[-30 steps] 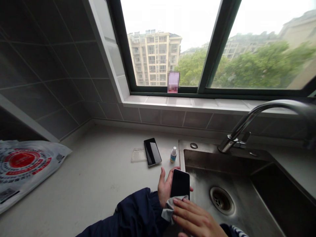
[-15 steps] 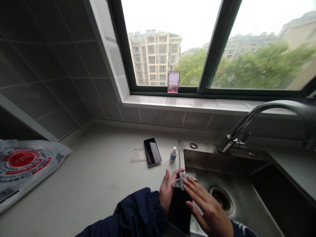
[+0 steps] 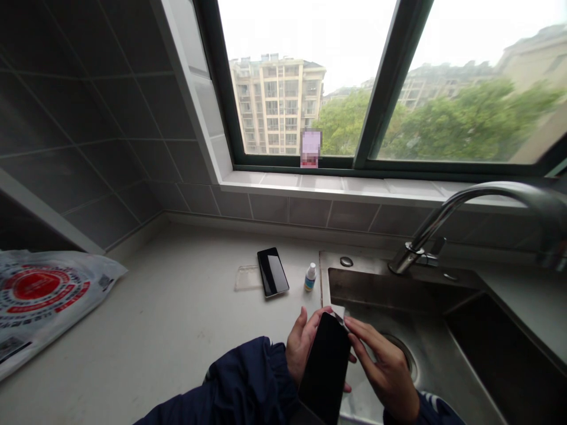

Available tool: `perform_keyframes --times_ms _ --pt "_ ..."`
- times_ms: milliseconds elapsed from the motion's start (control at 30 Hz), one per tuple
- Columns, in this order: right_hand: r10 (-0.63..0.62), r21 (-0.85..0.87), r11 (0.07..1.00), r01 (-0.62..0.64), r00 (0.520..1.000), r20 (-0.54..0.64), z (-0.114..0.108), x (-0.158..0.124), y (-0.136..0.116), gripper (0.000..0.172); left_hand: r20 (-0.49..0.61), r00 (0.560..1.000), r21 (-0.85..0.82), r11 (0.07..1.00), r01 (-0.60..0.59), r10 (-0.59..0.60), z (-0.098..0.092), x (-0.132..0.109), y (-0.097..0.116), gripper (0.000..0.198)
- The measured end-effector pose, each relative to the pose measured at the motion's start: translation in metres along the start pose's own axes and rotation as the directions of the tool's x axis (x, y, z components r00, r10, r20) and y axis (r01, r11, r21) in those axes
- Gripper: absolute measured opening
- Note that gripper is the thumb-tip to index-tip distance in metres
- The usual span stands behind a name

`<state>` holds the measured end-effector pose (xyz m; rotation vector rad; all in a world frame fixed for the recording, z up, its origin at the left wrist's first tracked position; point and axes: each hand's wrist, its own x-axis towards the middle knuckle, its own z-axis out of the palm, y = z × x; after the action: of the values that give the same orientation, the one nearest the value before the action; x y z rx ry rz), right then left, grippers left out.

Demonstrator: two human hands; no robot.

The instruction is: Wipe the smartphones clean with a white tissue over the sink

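Note:
A black smartphone lies screen up in my left hand, whose fingers wrap round it from beneath. My right hand pinches a light grey cloth against the phone's upper right edge; part of the cloth is hidden behind the fingers and the phone. On the counter beyond my hands rests a second black phone, partly over a clear phone case. Just right of it stands a small white-capped bottle with a blue and yellow label.
A steel sink with a drain fills the right side, under a curved chrome faucet. At the far left a white plastic bag with red print lies on the white counter. Behind is a window sill.
My right hand has moved the cloth off the screen's top to the phone's upper right edge, and its fingers have drawn together. The held phone has shifted slightly, its screen now uncovered.

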<state>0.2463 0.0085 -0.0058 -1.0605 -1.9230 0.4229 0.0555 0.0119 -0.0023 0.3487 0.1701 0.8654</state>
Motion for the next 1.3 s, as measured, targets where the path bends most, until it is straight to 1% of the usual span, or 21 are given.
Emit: perform_keyframes --times_ms 67,133,200,267,333,400,467,500,533,600,633,700,800,867,900,933,1000,1067,1167,1200,1300 --pt "0.135 0.08 0.988 -0.132 0.99 -0.035 -0.001 0.001 0.001 0.027 0.005 1.0 0.012 1.0 0.002 -0.002 0.001 0.0 -0.001 0.068" --pt "0.308 0.178 0.938 -0.297 0.95 -0.041 -0.002 0.001 0.002 0.031 -0.019 1.0 0.03 0.999 -0.01 0.011 0.002 -0.001 -0.002 0.068" --pt "0.429 0.238 0.881 -0.409 0.903 -0.034 -0.004 0.003 0.003 0.036 -0.063 0.997 0.046 0.998 -0.034 0.037 0.004 -0.002 -0.002 0.069" --pt "0.472 0.25 0.859 -0.448 0.881 -0.043 -0.006 0.005 0.004 0.039 -0.122 0.988 0.058 0.995 -0.083 0.09 0.006 -0.003 -0.003 0.07" --pt "0.485 0.25 0.853 -0.459 0.873 -0.05 -0.007 0.007 0.006 0.04 -0.183 0.975 0.069 0.991 -0.118 0.129 0.008 -0.004 -0.005 0.07" --pt "0.494 0.257 0.846 -0.468 0.868 -0.046 -0.008 0.008 0.007 0.04 -0.259 0.956 0.078 0.989 -0.122 0.138 0.011 -0.005 -0.005 0.069" --pt "0.501 0.266 0.839 -0.474 0.864 -0.039 -0.008 0.008 0.007 0.041 -0.357 0.925 0.097 0.99 -0.103 0.131 0.016 -0.007 -0.002 0.07" --pt "0.505 0.272 0.835 -0.478 0.862 -0.037 -0.008 0.007 0.008 0.041 -0.412 0.902 0.116 0.989 -0.087 0.128 0.018 -0.008 0.002 0.071" --pt "0.509 0.277 0.832 -0.481 0.86 -0.036 -0.007 0.006 0.009 0.042 -0.455 0.878 0.149 0.985 -0.09 0.149 0.02 -0.01 0.006 0.072" --pt "0.516 0.289 0.824 -0.487 0.856 -0.028 -0.006 0.003 0.01 0.043 -0.524 0.828 0.22 0.971 -0.093 0.198 0.024 -0.017 0.02 0.073" --pt "0.518 0.295 0.821 -0.489 0.855 -0.021 -0.005 0.002 0.011 0.043 -0.572 0.794 0.239 0.968 -0.079 0.206 0.024 -0.023 0.029 0.071" --pt "0.519 0.306 0.815 -0.492 0.855 -0.007 -0.003 0.0 0.012 0.043 -0.603 0.775 0.275 0.961 -0.018 0.188 0.024 -0.036 0.05 0.066" --pt "0.519 0.316 0.811 -0.492 0.855 0.0 -0.002 -0.002 0.013 0.044 -0.62 0.714 0.479 0.878 0.015 0.326 0.017 -0.057 0.085 0.062" --pt "0.52 0.319 0.81 -0.492 0.854 -0.004 -0.002 -0.001 0.013 0.043 -0.63 0.663 0.568 0.822 0.038 0.404 0.011 -0.067 0.107 0.066" --pt "0.52 0.32 0.81 -0.491 0.854 -0.006 -0.002 -0.001 0.013 0.043 -0.619 0.653 0.605 0.795 0.042 0.437 0.008 -0.071 0.118 0.069" --pt "0.52 0.322 0.81 -0.491 0.854 -0.006 -0.002 0.0 0.013 0.043 -0.616 0.632 0.642 0.765 0.056 0.47 0.004 -0.074 0.127 0.069" --pt "0.518 0.325 0.809 -0.49 0.855 -0.001 -0.002 0.0 0.012 0.043 -0.607 0.588 0.717 0.687 0.116 0.534 -0.004 -0.075 0.145 0.067" --pt "0.513 0.329 0.809 -0.487 0.858 0.008 -0.001 0.0 0.012 0.044 -0.6 0.554 0.748 0.65 0.133 0.577 -0.014 -0.074 0.161 0.069" --pt "0.504 0.33 0.812 -0.481 0.863 0.019 -0.001 0.001 0.01 0.045 -0.579 0.489 0.794 0.588 0.155 0.653 -0.031 -0.067 0.179 0.073" --pt "0.501 0.33 0.814 -0.479 0.865 0.022 0.0 0.001 0.01 0.045 -0.574 0.472 0.804 0.571 0.168 0.67 -0.037 -0.065 0.184 0.074" --pt "0.49 0.327 0.819 -0.471 0.871 0.029 -0.001 0.001 0.009 0.044 -0.548 0.441 0.832 0.518 0.199 0.711 -0.051 -0.059 0.196 0.073"
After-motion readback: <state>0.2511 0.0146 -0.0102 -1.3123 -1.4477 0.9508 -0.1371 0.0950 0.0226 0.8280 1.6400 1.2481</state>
